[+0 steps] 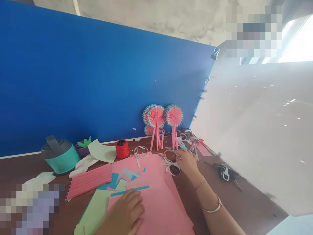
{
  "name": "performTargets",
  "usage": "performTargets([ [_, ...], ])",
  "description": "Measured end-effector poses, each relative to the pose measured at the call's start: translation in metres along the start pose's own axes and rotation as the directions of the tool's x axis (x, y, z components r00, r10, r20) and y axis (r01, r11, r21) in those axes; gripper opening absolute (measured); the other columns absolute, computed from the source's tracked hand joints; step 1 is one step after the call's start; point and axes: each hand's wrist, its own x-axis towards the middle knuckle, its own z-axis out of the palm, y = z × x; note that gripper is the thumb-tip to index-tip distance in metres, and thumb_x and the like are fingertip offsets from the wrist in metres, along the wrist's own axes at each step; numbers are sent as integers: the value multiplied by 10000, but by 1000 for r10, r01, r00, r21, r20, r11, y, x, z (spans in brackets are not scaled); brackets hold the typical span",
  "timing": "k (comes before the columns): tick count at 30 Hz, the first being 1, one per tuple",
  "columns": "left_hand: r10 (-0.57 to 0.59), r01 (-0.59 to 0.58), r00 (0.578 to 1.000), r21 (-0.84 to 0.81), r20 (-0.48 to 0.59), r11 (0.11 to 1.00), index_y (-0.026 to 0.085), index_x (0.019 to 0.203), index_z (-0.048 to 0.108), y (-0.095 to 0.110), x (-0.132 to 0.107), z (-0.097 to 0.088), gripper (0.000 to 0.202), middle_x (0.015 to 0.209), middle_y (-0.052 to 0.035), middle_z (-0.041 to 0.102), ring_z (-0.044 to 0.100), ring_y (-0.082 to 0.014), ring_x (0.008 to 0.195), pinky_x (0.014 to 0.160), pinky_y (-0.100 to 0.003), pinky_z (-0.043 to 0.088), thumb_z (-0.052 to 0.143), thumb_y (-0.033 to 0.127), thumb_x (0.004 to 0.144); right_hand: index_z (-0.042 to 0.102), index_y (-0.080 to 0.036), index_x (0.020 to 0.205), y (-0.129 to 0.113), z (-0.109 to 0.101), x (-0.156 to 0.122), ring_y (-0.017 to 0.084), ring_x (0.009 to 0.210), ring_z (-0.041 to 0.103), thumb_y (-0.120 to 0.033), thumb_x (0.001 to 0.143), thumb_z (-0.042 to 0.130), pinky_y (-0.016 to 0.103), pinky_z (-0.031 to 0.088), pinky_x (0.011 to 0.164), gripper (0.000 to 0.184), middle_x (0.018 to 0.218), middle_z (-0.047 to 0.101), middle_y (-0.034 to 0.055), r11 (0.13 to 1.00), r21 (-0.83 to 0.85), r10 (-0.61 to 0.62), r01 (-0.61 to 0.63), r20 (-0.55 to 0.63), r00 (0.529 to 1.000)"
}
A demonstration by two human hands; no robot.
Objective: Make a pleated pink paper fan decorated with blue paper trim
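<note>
My left hand (130,209) lies on a stack of pink paper sheets (161,199), its fingers loosely bent and holding nothing. By its fingertips, a narrow blue strip (141,188) crosses the top sheet. My right hand (187,161) reaches to the far edge of the stack, fingertips at a roll of tape (168,156); whether they grip it is hidden. Just in front is a second tape roll (174,169). Green sheets (95,209) stick out left of the pink ones, with a pleated pink paper (90,181) beside them.
Round pleated paper fans (156,116) stand against the blue partition (97,81). A red spool (122,149), another ring (141,152) and a teal container (62,158) line the back. Keys (225,173) lie to the right, near a white panel (256,130). Paper scraps surround the rolls.
</note>
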Motion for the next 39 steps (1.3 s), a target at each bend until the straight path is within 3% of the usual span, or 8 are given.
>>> performTargets([
  [5, 12, -13, 999, 5, 30, 1000, 245, 957, 594, 0, 2, -6, 209, 993, -41, 656, 588, -226, 1000, 982, -402, 434, 531, 172, 772, 712, -252, 790, 4, 8, -6, 256, 1081, 487, -41, 679, 462, 418, 319, 887, 346, 1116, 625, 36, 999, 27, -28, 26, 108, 994],
  [9, 24, -24, 1000, 6, 5, 1000, 244, 939, 603, -2, 1, -1, 198, 995, -50, 651, 587, -226, 993, 971, -385, 443, 526, 177, 769, 687, -204, 719, -8, 23, -14, 253, 1037, 514, -18, 651, 499, 365, 373, 849, 274, 1064, 628, 65, 981, 121, -173, 154, 171, 970],
  [16, -22, 21, 997, 20, 69, 1000, 241, 909, 623, 10, 9, -21, 150, 1000, -45, 660, 602, -218, 988, 938, -358, 472, 550, 172, 797, 690, -196, 916, -39, 25, -26, 222, 1140, 503, -74, 762, 487, 350, 379, 946, 283, 1167, 614, 86, 839, 358, -465, 410, 82, 881],
  [18, -5, 4, 998, 23, 58, 1000, 239, 915, 623, 10, 9, -22, 150, 996, -44, 662, 607, -214, 974, 931, -352, 474, 554, 175, 797, 685, -224, 989, -36, 17, -19, 194, 1076, 543, -138, 835, 460, 319, 393, 913, 286, 1138, 638, 59, 911, 278, -348, 305, 117, 930],
  [20, 16, -17, 999, 31, 38, 999, 234, 924, 619, 10, 9, -22, 156, 984, -45, 663, 612, -210, 949, 920, -349, 477, 553, 173, 797, 696, -255, 964, -26, 8, -6, 187, 1021, 558, -170, 869, 434, 310, 391, 876, 291, 1073, 660, 32, 995, 61, -89, 81, 149, 985],
  [24, 38, -37, 999, 33, -9, 999, 229, 914, 604, 10, 9, -22, 146, 962, -41, 658, 607, -200, 931, 860, -320, 496, 533, 159, 808, 718, -222, 924, -4, 3, 26, 281, 1076, 496, -201, 883, 419, 393, 360, 846, 302, 1066, 633, 101, 992, -72, 109, -101, 121, 987],
  [31, 105, -102, 992, 47, -65, 994, 215, 876, 586, 4, 7, -12, 131, 891, -55, 641, 601, -218, 886, 824, -371, 510, 482, 164, 815, 703, -174, 900, 0, 20, 47, 318, 1102, 430, -178, 802, 537, 430, 324, 843, 193, 1094, 575, 157, 977, -114, 196, -180, 144, 970],
  [39, -17, 17, 998, 10, 58, 1000, 216, 860, 591, 12, 4, -21, 115, 908, -42, 634, 588, -212, 960, 943, -421, 468, 499, 150, 843, 663, -181, 861, -33, -10, 20, 219, 946, 518, -256, 837, 464, 318, 371, 772, 215, 967, 632, 63, 986, 155, 35, -65, 187, 982],
])
